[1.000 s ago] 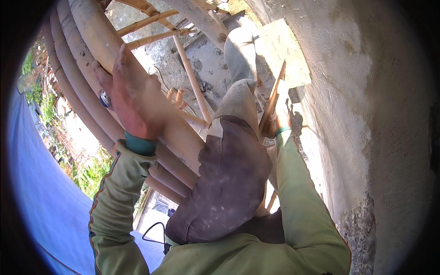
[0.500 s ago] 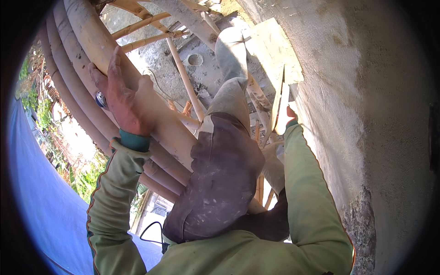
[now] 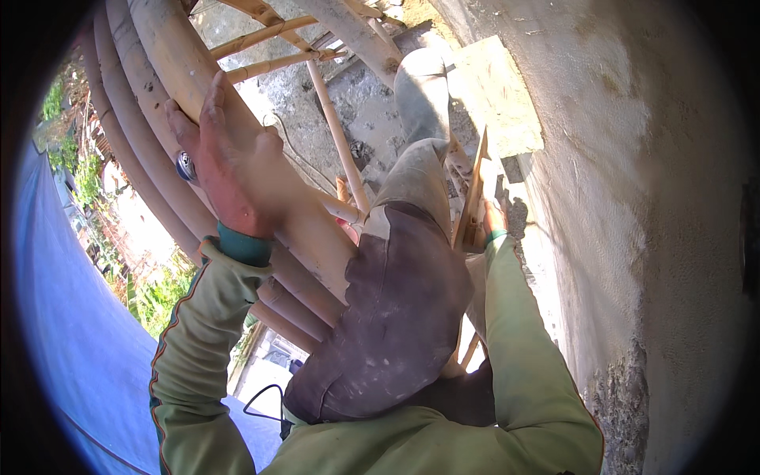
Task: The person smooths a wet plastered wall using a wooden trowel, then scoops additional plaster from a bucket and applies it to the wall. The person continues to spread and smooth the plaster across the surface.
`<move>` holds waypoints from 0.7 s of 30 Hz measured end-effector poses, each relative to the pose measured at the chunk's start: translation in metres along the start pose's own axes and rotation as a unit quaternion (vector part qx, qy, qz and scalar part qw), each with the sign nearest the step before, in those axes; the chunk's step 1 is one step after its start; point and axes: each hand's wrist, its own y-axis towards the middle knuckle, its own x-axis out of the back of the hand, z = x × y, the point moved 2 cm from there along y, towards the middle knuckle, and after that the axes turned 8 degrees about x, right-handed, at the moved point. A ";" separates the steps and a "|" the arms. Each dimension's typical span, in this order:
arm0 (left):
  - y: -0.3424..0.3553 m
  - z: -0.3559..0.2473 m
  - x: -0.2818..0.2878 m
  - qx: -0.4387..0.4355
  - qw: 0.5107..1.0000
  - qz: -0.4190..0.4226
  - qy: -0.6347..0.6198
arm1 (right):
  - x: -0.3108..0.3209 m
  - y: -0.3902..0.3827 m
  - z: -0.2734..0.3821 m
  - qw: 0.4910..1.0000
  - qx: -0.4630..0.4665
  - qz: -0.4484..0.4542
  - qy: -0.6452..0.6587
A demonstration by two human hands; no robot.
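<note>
My left hand (image 3: 229, 170) rests on the thick bamboo poles (image 3: 198, 67) at the left, fingers stretched out and apart, not wrapped round them. A dark, round, ring-like piece sits on one of its fingers. Low beside the wall, my right hand (image 3: 495, 220) is closed at the edge of a flat, tapered wooden board (image 3: 473, 198), seen nearly edge-on. Part of the grip is hidden behind the board. Past it, a pale, roughly square board (image 3: 499, 95) lies against the foot of the wall.
A rough plastered wall (image 3: 594, 198) rises along the right. My bent leg (image 3: 396, 293) fills the middle, with the lower leg reaching forward. Thinner bamboo struts (image 3: 336, 131) cross below, over grey ground. A blue sheet (image 3: 71, 317) hangs at the left, beside green plants (image 3: 154, 297).
The wooden board has turned and come nearer with my right hand, showing more of its side. My left hand stays on the bamboo; the whole view has shifted slightly.
</note>
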 end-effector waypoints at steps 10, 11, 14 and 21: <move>0.006 -0.010 -0.007 -0.064 0.998 0.008 0.026 | 0.014 0.043 -0.010 0.994 -0.014 0.092 -0.063; 0.005 -0.011 -0.007 -0.072 0.997 0.009 0.032 | 0.009 0.028 -0.018 0.994 -0.022 0.088 -0.056; -0.003 -0.010 0.001 -0.020 1.000 0.004 -0.021 | -0.009 -0.003 -0.017 1.000 -0.020 0.012 0.002; -0.003 -0.008 0.001 -0.021 0.997 0.033 -0.061 | 0.027 0.063 -0.058 0.973 0.088 0.044 -0.209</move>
